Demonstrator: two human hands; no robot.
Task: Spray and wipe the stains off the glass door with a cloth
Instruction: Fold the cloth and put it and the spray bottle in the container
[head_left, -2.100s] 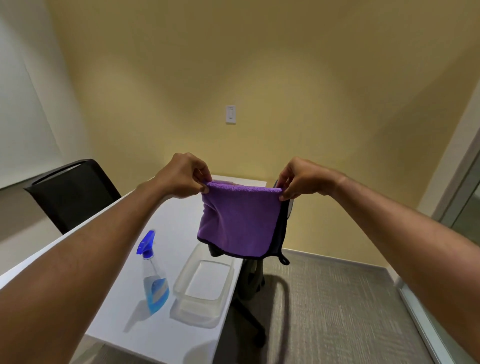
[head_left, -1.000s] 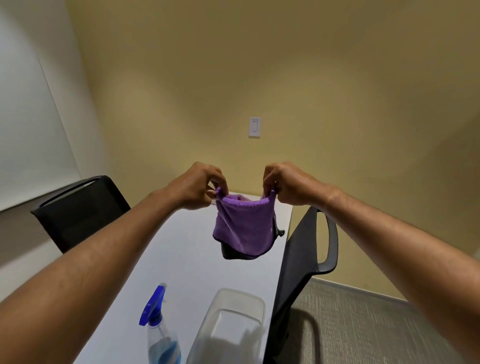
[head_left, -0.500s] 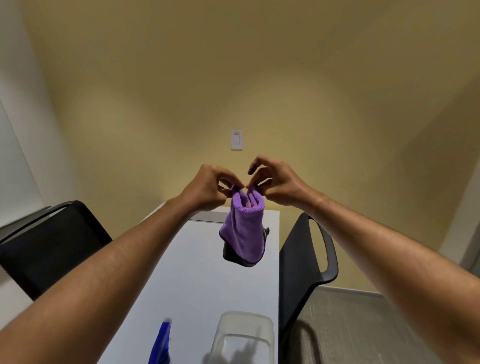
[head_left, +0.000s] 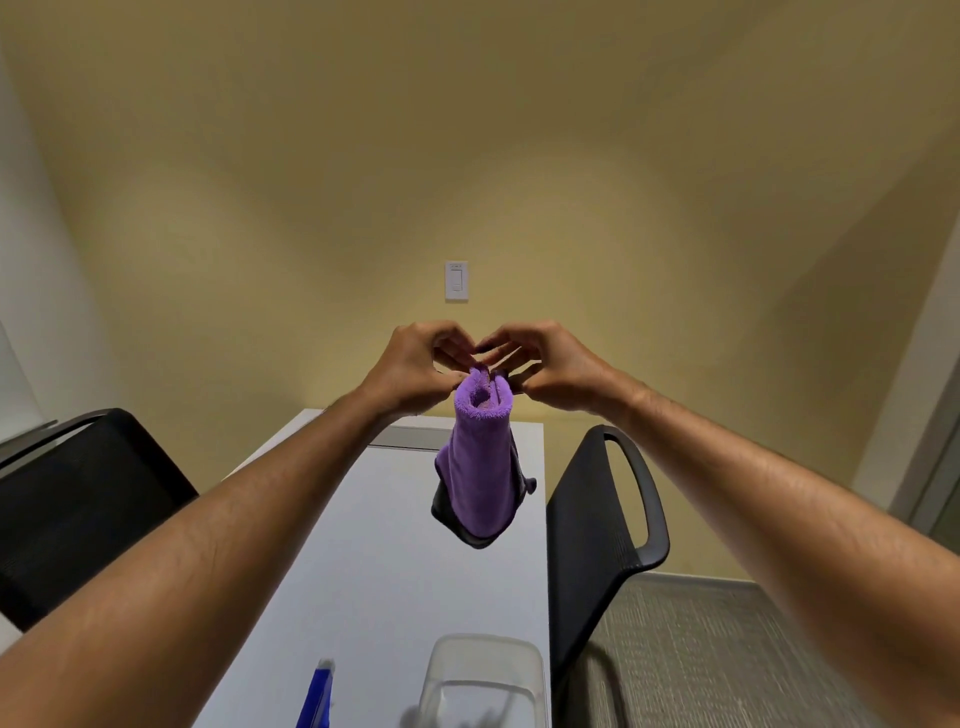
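A purple cloth (head_left: 480, 467) with a dark backing hangs folded in the air above the white table (head_left: 384, 571). My left hand (head_left: 415, 366) and my right hand (head_left: 550, 364) meet at its top edge, and each pinches an upper corner, fingertips nearly touching. The blue trigger of the spray bottle (head_left: 317, 693) pokes up at the bottom edge of the view, below my hands. A sliver of the glass door's frame (head_left: 943, 467) shows at the far right; the glass itself is mostly out of view.
A clear plastic container (head_left: 485, 675) sits on the table beside the bottle. Black chairs stand on both sides: one at left (head_left: 78, 499), one at right (head_left: 597, 525). A light switch (head_left: 456, 280) is on the yellow wall. Grey carpet (head_left: 701, 654) lies to the right.
My hands came together from a spread hold, folding the cloth in half so it hangs narrow. The view tilted upward, pushing bottle and container to the bottom edge.
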